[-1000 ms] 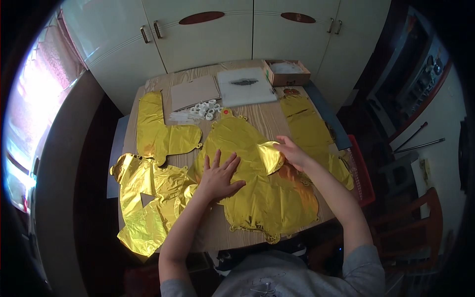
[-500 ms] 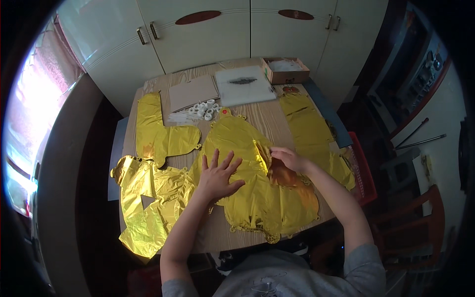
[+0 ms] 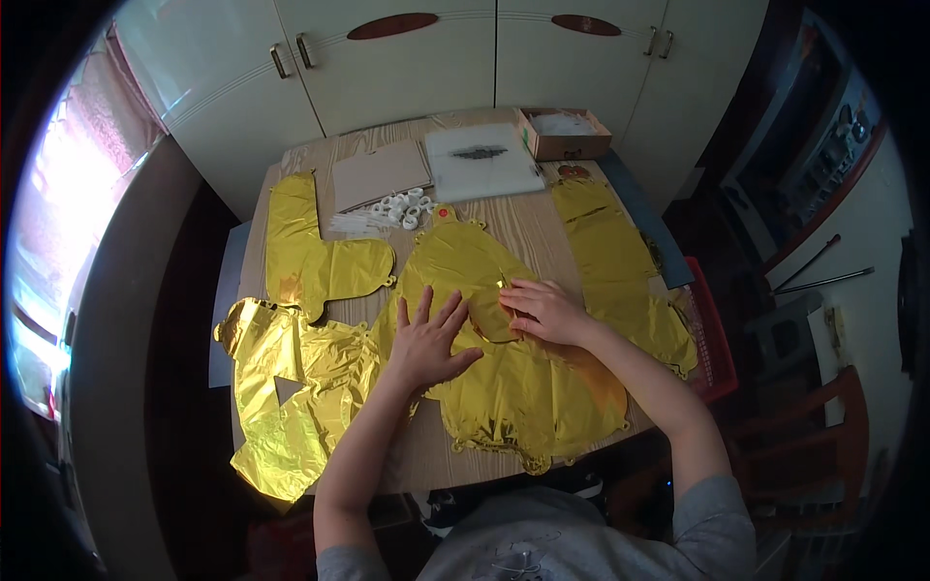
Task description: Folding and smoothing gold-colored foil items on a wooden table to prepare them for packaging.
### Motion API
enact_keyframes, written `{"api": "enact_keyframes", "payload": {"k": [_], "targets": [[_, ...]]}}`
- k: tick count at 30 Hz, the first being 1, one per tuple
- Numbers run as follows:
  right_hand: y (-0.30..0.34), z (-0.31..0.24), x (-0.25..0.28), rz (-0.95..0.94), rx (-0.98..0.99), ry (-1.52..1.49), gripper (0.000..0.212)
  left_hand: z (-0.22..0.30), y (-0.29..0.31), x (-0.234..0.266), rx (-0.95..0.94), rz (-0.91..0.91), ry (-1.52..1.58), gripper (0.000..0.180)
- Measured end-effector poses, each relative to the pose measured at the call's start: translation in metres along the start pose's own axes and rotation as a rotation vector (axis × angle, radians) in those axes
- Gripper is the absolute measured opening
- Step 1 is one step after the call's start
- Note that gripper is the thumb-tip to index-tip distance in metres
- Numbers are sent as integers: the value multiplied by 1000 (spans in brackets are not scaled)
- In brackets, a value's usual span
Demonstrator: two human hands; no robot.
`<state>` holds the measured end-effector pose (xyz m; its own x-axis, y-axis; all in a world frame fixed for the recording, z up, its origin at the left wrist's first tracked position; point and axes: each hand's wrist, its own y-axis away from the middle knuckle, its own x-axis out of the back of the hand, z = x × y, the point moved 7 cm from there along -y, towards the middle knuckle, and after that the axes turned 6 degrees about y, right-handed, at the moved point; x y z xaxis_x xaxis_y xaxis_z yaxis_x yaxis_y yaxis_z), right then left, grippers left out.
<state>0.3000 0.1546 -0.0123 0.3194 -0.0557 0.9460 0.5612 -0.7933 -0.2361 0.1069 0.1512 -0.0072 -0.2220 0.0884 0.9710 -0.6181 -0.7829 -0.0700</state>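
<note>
Shiny gold foil balloons cover the table, whose top is pale wood grain. Near its far edge lie a brown cardboard sheet, a white sheet with a dark smudge, small white rings and a tan box. The sleeves are grey.

foil balloon table-centre | cardboard box behind-right | rings behind-left

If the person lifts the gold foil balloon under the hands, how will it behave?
The balloon lies flat and creased, so it would probably flop and sag. It looks thin, so likely very light. Its shiny skin may slide on the table, which may be why the left hand and right hand press it.
</note>
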Motion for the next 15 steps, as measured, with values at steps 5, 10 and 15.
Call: {"api": "enact_keyframes", "payload": {"k": [5, 10, 15], "targets": [[-5, 8, -8, -169, 5, -16, 71, 0, -1, 1, 2, -9, 9, 89], [-11, 4, -14, -256, 27, -5, 86, -1, -1, 1, 8, -11, 21, 92], [-12, 7, -17, -260, 11, 38, 91, -1, -1, 1, 8, -5, 23, 92]]}}
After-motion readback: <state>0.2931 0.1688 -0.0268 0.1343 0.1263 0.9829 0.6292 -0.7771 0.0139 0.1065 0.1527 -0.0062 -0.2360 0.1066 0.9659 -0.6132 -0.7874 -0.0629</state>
